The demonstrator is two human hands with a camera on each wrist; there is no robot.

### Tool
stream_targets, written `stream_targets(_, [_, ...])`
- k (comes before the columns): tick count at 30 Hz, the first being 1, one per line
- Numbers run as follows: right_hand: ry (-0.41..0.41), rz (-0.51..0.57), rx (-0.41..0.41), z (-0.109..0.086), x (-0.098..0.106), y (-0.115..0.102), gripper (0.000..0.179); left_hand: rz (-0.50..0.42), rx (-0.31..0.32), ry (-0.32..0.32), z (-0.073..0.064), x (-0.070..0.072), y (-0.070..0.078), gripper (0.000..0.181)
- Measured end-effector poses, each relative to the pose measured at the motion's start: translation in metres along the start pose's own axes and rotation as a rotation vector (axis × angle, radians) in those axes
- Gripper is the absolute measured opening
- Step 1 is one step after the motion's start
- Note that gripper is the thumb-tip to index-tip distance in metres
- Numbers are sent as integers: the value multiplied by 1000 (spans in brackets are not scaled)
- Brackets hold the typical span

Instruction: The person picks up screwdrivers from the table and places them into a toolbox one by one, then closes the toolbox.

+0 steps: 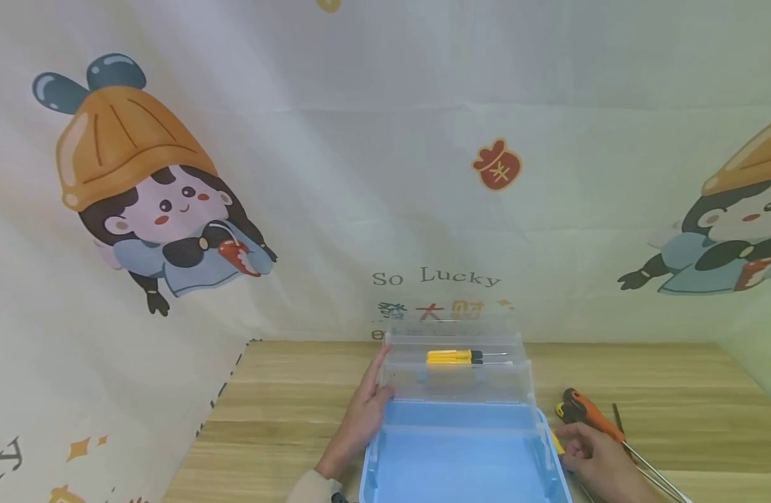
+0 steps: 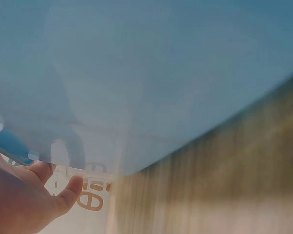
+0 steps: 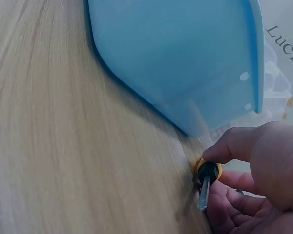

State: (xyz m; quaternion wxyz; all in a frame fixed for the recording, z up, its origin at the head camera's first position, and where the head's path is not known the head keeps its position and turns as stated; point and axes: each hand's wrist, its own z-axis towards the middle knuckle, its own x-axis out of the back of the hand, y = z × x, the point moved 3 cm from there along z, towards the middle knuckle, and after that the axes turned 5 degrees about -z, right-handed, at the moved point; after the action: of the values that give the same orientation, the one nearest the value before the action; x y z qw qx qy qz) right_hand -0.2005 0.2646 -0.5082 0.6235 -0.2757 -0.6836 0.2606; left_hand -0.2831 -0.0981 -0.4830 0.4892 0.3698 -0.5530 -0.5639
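A blue plastic box (image 1: 461,464) stands with its clear lid (image 1: 457,383) raised at the back. My left hand (image 1: 362,412) grips the lid's left edge, thumb in front. Two small yellow-handled screwdrivers (image 1: 450,357) lie in the lid's upper compartment. Beside the box's right wall, my right hand (image 1: 589,454) pinches another screwdriver (image 3: 208,171) between thumb and fingers. It has a yellow handle with a black collar, and its shaft points toward the right wrist camera. In the left wrist view the box's blue wall fills most of the picture.
Right of the box, behind the right hand, lie an orange-and-black screwdriver (image 1: 593,412), another long-shafted tool and a thin dark rod (image 1: 617,418). The wooden tabletop (image 1: 266,412) ends at a printed cloth backdrop (image 1: 335,175).
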Motion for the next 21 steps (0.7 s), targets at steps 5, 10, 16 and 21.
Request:
stream_targets(5, [-6, 1, -38, -1, -1, -1, 35, 9, -10, 2, 0, 0, -1, 65])
stream_targets(10, [3, 12, -45, -1, -1, 0, 34, 8, -15, 2, 1, -1, -1, 65])
stream_targets(16, [24, 19, -62, 1, -1, 0, 33, 6, -20, 5, 1, -1, 0, 65])
stream_targets(21, [31, 24, -78, 1, -1, 1, 32, 0, -16, 4, 0, -1, 0, 65])
